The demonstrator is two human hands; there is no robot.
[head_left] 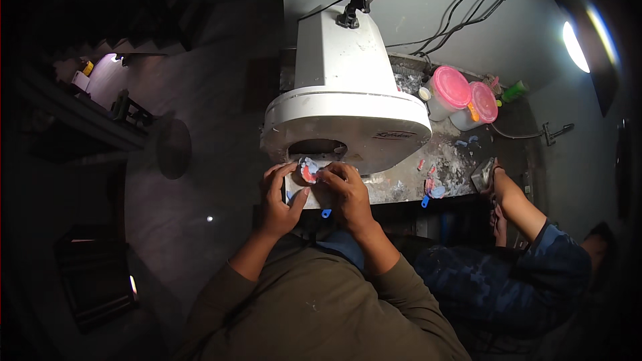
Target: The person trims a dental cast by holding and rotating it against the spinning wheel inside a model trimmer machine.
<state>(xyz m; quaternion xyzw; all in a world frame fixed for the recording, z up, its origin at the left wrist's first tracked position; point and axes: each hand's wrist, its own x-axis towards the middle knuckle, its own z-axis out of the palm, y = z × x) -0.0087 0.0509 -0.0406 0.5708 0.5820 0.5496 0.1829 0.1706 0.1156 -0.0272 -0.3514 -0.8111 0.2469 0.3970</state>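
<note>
A small dental impression point(308, 170), curved, red and pale blue, is between my hands in front of the white machine. My left hand point(277, 197) grips its left side with the fingertips, the thumb lower down. On its right side my right hand point(348, 190) has its fingers pinched against the edge; the exact contact is hidden behind them. Just below, a blue tray handle point(326, 213) sticks out at the counter's front edge. Another impression point(436, 190), pink and pale blue with a blue handle, lies further right.
The white machine point(348, 107) with a dark opening stands right before me. Two tubs with pink lids point(451, 87) are at the back right, by a tap point(552, 134). The counter point(394, 187) is smeared with white residue. At the right another person's hand point(498, 180) holds a greyish object.
</note>
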